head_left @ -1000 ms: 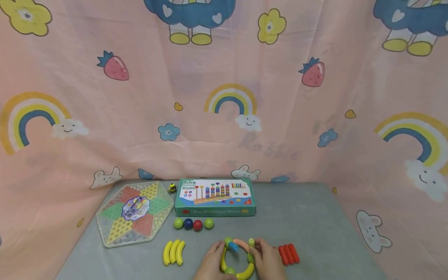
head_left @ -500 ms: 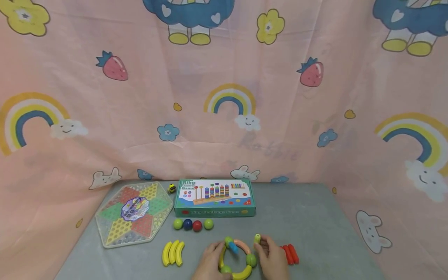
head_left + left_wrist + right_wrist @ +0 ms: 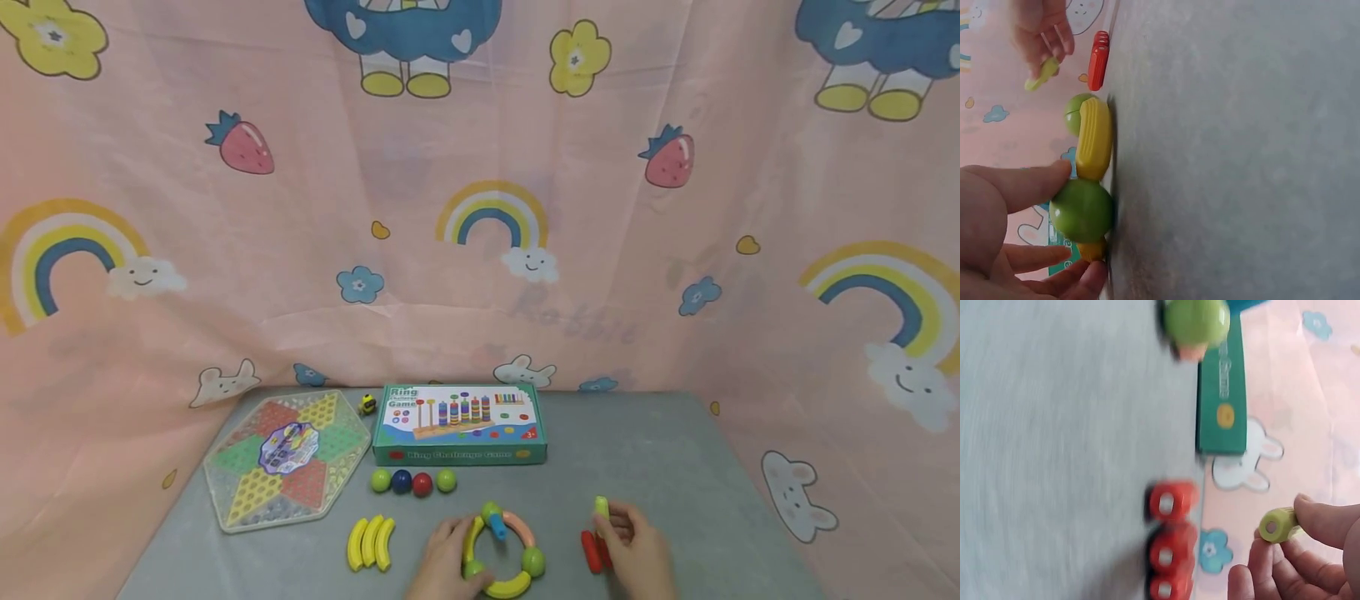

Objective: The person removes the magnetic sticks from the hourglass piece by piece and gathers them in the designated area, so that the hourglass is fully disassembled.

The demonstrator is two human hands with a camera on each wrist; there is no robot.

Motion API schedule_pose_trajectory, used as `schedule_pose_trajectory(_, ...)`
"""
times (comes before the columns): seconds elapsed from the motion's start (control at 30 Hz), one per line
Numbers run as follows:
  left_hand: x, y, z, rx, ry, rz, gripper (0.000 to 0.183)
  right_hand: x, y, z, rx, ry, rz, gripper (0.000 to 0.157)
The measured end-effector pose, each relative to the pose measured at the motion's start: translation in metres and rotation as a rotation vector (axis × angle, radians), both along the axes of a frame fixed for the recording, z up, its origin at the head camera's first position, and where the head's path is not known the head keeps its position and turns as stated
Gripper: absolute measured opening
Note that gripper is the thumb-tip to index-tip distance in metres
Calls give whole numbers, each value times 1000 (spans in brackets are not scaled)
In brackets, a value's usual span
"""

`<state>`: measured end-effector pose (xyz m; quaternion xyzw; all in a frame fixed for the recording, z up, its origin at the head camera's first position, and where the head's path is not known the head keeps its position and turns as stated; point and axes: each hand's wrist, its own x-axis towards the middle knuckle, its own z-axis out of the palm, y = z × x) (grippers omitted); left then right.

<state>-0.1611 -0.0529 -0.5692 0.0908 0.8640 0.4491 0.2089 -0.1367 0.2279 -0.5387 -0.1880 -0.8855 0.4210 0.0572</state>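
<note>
In the head view, magnetic building pieces form a ring: yellow curved sticks [image 3: 510,587], a pink curved stick [image 3: 520,527] and green balls [image 3: 533,562]. A blue stick [image 3: 497,527] juts from the ball at the ring's far side. My left hand [image 3: 446,560] holds the ring's left side, thumb and fingers around a green ball [image 3: 1082,210] in the left wrist view. My right hand [image 3: 637,543] pinches a light green stick [image 3: 1277,525] between thumb and fingers, raised above the red sticks [image 3: 592,552], which it partly hides.
Left of the ring lie 3 yellow curved sticks [image 3: 370,542]. Behind them is a row of loose balls [image 3: 422,484]. A green ring game box [image 3: 461,454] and a hexagonal checkers board [image 3: 247,521] stand farther back, with a small yellow-black toy [image 3: 367,404] between them.
My right hand has carried the light green stick away from the ring, rightward over the red sticks. The ring has shifted slightly left under my left hand.
</note>
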Motion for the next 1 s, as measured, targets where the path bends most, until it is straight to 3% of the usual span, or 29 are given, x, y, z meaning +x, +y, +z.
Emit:
schedule_pose_trajectory(0.2, -1, -3, 4, 65, -14, 41, 67, -1, 25, -3, 67, -48, -59, 37)
schedule_pose_trajectory(0.47, 0, -2, 3, -65, -56, 50, 62, 1, 51, -10, 170, -112, 17, 38)
schedule_pose_trajectory(0.77, 0, -4, 0, -30, -9, 36, 49, -1, 56, -17, 183, -195, 27, 39)
schedule_pose_trajectory(1.0, 1, -5, -1, 7, -22, 41, 56, -3, 57, -17, 190, -265, 34, 44)
